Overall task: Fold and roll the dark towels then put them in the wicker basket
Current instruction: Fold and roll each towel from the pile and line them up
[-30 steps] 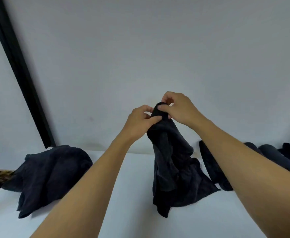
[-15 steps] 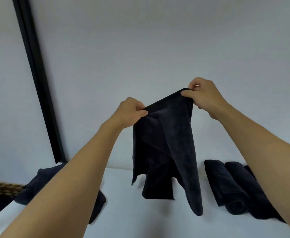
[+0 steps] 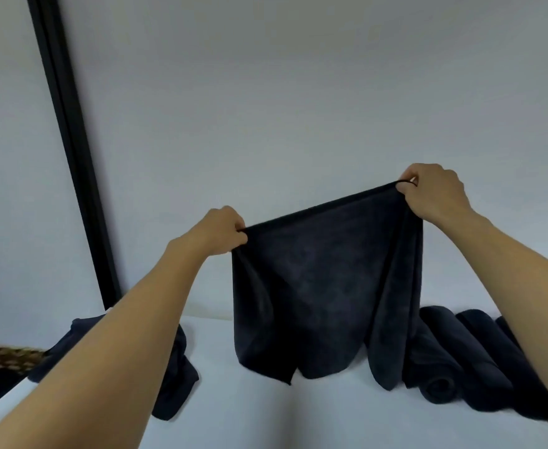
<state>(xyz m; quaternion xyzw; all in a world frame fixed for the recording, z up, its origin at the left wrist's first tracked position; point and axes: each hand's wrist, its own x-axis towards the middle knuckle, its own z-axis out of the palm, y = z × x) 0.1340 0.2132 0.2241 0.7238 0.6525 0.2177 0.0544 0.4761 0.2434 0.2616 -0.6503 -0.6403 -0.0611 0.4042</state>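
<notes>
A dark towel (image 3: 324, 286) hangs spread out in the air above the white table (image 3: 266, 416). My left hand (image 3: 217, 231) pinches its upper left corner and my right hand (image 3: 434, 192) pinches its upper right corner, higher up. The towel's lower edge hangs close to the table top. Rolled dark towels (image 3: 451, 358) lie side by side at the right, partly behind my right forearm. A crumpled dark towel (image 3: 178, 377) lies at the left, mostly hidden by my left forearm. A strip of the wicker basket (image 3: 3, 358) shows at the far left edge.
A white wall (image 3: 298, 108) stands right behind the table. A black vertical frame (image 3: 71, 150) runs down the wall at the left. The table's left edge drops off beside the basket.
My hands have drawn apart along the towel's top edge. The towel went from a bunched, hanging clump to a wide, flat spread.
</notes>
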